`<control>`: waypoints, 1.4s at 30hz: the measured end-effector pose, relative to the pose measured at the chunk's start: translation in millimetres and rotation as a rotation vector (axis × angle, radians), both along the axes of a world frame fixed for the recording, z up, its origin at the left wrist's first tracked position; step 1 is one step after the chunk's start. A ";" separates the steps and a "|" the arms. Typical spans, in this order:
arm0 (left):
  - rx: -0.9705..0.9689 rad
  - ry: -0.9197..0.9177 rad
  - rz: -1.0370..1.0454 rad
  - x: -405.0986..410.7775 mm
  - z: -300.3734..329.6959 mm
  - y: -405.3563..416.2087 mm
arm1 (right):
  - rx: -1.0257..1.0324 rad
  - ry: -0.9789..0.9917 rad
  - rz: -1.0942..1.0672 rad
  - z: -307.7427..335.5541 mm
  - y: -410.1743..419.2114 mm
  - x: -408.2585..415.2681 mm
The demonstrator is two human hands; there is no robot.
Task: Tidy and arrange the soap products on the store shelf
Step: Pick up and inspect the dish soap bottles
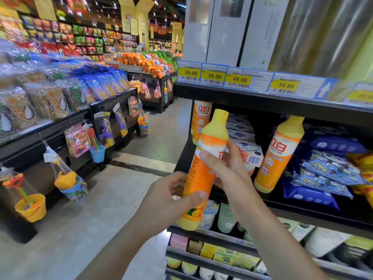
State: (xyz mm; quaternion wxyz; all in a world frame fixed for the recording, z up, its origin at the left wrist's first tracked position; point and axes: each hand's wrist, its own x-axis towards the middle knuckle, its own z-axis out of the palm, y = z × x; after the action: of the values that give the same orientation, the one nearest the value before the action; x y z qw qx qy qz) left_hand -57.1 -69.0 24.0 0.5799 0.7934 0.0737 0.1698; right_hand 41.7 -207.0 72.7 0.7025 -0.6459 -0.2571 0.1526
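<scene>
left hand (171, 201), right hand (224, 168): each grip holding orange bottle (198, 178); second bottle (279, 154), soap boxes (246, 150) behind on shelf (302, 211).

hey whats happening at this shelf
A person is holding a tall orange and yellow plastic dish soap bottle in both hands in front of a black store shelf. The left hand grips its lower part; the right hand holds it near the upper label. It is tilted and not yet on the shelf, where two matching orange bottles already stand beside stacked white soap boxes.
</scene>
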 end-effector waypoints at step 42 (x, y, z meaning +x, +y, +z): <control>-0.595 0.131 -0.535 2.8 -10.8 26.5 | 0.021 -0.076 -0.013 -1.8 -6.1 -1.4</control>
State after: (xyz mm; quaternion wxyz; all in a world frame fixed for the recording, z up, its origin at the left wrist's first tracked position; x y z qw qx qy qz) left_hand -54.3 -42.6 13.2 0.8020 0.5913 -0.0524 -0.0667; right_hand 40.3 -213.0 70.9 0.7000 -0.6453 -0.2810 0.1206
